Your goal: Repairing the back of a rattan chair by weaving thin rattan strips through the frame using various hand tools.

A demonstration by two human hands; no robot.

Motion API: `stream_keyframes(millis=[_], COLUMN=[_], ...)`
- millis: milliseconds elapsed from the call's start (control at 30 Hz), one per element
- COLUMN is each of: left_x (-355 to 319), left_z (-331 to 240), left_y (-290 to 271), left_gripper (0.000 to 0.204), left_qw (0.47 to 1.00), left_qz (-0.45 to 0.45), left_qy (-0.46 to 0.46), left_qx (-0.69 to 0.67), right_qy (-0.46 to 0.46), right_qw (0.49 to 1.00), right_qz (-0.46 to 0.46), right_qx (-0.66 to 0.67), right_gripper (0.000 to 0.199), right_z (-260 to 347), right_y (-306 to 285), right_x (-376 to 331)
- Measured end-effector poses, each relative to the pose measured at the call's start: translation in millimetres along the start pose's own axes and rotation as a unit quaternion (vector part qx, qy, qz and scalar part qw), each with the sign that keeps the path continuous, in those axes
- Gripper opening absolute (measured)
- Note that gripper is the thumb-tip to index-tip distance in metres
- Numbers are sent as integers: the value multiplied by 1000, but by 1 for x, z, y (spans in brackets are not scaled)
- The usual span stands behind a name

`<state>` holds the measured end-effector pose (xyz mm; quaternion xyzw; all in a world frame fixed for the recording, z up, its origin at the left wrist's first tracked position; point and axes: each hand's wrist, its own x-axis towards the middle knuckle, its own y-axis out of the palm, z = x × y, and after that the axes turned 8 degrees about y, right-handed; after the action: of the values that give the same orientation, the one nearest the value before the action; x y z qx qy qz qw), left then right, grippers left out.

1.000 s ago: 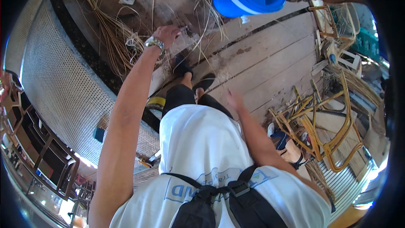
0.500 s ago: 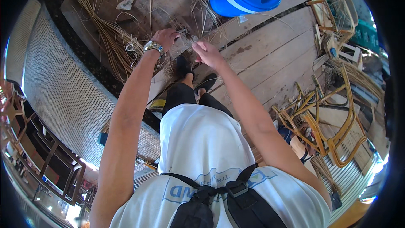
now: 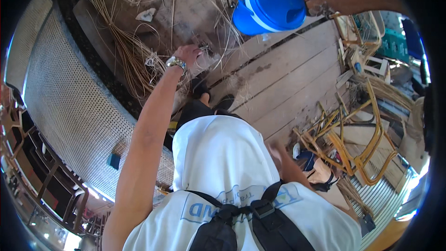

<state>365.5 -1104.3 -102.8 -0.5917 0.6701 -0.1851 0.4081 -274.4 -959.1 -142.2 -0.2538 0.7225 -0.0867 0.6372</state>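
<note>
My left hand (image 3: 188, 55), with a metal watch on its wrist, reaches low over the floor with its fingers bent inward. A small shiny metal piece (image 3: 204, 47) shows at its fingertips. Whether the hand grips it or only lies beside it is hard to see. Pale wispy strands (image 3: 211, 60) lie close to the fingers. My right hand (image 3: 276, 152) is drawn back by the right side of my white shirt, smeared by motion and partly hidden, so its fingers cannot be read. To the left of my left hand lies a bundle of long cane strips (image 3: 123, 42).
A blue lidded jug (image 3: 269, 7) stands on the boards ahead. A long woven cane panel (image 3: 74, 83) with a dark edge runs along the left. Bent cane frames (image 3: 357, 139) are piled at the right. A white scrap (image 3: 146, 15) lies among loose strips.
My right hand has left the spot beside the left hand and pulled back toward my right side. The left hand stays low by the strands. The whole view has shifted slightly.
</note>
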Motion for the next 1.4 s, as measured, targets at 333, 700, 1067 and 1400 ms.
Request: stream_keyframes(millis=[333, 700, 1067, 1400], left_x=[-37, 11, -159, -144], left_z=[-24, -18, -5, -86], left_y=[-19, -5, 58, 19], left_gripper=[53, 36, 26, 46], left_qw=[986, 996, 970, 980], left_qz=[-101, -5, 223, -149], left_qy=[-91, 79, -9, -113], left_qx=[-94, 46, 99, -63], right_qy=[129, 84, -48, -159], right_qw=[968, 914, 744, 756], right_qz=[55, -64, -221, -140], right_qx=[208, 393, 628, 619], right_gripper=[31, 17, 15, 12], right_z=[-110, -12, 31, 83], right_y=[71, 4, -142, -200], right_x=[-131, -134, -87, -74])
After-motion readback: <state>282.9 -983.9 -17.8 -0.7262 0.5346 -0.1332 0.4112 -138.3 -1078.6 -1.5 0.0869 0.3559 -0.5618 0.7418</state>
